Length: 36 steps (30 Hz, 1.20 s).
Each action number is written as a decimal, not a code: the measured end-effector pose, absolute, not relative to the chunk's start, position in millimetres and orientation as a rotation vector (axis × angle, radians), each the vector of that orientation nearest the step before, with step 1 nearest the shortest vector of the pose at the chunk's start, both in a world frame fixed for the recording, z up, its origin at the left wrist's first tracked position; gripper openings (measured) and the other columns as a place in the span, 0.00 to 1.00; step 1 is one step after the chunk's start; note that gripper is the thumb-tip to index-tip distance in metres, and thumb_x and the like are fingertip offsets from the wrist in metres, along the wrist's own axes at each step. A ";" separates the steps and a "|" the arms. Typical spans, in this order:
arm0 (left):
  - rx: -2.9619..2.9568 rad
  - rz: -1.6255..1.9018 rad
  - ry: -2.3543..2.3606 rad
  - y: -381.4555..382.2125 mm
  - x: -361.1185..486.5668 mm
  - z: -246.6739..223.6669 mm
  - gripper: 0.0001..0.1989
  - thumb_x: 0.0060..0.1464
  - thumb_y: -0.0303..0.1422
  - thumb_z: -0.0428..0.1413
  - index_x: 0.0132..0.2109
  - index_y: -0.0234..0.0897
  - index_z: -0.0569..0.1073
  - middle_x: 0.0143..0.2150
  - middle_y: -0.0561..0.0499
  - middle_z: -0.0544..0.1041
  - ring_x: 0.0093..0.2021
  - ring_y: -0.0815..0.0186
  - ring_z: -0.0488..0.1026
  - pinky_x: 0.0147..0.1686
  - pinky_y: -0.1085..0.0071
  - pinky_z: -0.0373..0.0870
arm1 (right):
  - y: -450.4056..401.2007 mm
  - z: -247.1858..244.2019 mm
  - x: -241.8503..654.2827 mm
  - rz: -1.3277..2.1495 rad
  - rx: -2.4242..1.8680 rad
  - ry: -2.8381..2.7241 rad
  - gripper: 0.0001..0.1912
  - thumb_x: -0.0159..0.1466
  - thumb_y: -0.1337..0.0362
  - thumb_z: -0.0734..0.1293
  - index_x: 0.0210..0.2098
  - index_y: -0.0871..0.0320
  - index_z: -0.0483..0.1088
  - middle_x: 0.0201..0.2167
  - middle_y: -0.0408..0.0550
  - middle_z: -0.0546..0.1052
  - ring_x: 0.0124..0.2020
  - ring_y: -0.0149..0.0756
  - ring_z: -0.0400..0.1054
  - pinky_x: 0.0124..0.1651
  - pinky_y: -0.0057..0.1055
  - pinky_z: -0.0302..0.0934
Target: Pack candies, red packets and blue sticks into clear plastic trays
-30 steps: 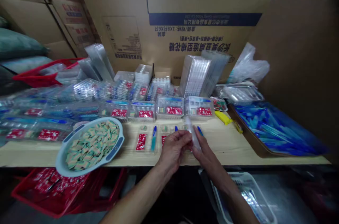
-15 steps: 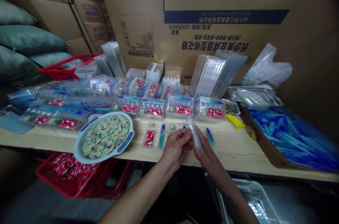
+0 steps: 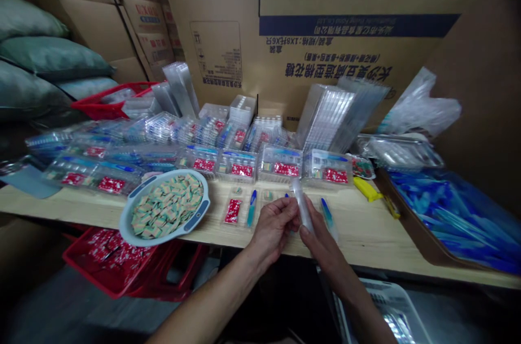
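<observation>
My right hand (image 3: pixel 319 224) is wrapped round a narrow, clear plastic piece (image 3: pixel 302 207), seen almost edge-on above the table's front part. Against its left side, my left hand (image 3: pixel 274 224) has thumb and fingers pinched together; whether they grip its edge or something small is hidden. Left of my hands lie a red packet (image 3: pixel 233 211) and a blue pen-like item (image 3: pixel 252 208) in a clear tray. Another blue item (image 3: pixel 326 212) shows just right of my right hand. Behind stands a row of filled clear trays (image 3: pixel 286 169).
A pale blue bowl (image 3: pixel 125 219) of small green-and-beige pieces sits at left. Stacked clear trays (image 3: pixel 325 116) stand behind. At right are a yellow item (image 3: pixel 367 190) and a box of blue items (image 3: pixel 468 214). Below are a red crate (image 3: pixel 87 273) and a white basket (image 3: pixel 407 300).
The view has shifted slightly, so the table and its contents appear a little further right. Both hands keep nearly the same pose around the clear plastic piece.
</observation>
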<state>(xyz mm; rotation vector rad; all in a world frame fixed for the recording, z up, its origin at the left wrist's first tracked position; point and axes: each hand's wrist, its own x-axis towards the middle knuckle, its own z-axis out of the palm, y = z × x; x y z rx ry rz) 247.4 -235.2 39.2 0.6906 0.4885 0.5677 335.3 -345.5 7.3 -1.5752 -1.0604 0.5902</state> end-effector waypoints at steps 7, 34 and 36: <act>0.669 0.571 0.475 -237.1 246.7 42.1 0.24 0.34 0.40 0.77 0.35 0.29 0.81 0.24 0.54 0.73 0.23 0.76 0.66 0.27 0.79 0.61 | -348.9 11.9 334.8 0.663 -1.595 -1.035 0.40 0.70 0.40 0.60 0.75 0.46 0.47 0.76 0.45 0.48 0.77 0.44 0.37 0.77 0.54 0.32; 0.669 0.576 0.465 -232.5 242.7 41.5 0.23 0.31 0.39 0.78 0.34 0.31 0.80 0.23 0.54 0.74 0.23 0.75 0.66 0.26 0.78 0.61 | -342.9 5.0 333.4 0.554 -1.606 -1.083 0.37 0.72 0.42 0.59 0.75 0.47 0.48 0.75 0.47 0.52 0.76 0.44 0.40 0.76 0.49 0.38; 0.668 0.580 0.466 -232.5 242.4 41.6 0.23 0.31 0.39 0.78 0.34 0.31 0.80 0.22 0.54 0.74 0.23 0.75 0.66 0.26 0.78 0.61 | -342.1 5.8 333.0 0.553 -1.603 -1.083 0.37 0.72 0.43 0.59 0.75 0.47 0.48 0.75 0.47 0.52 0.76 0.44 0.41 0.76 0.49 0.39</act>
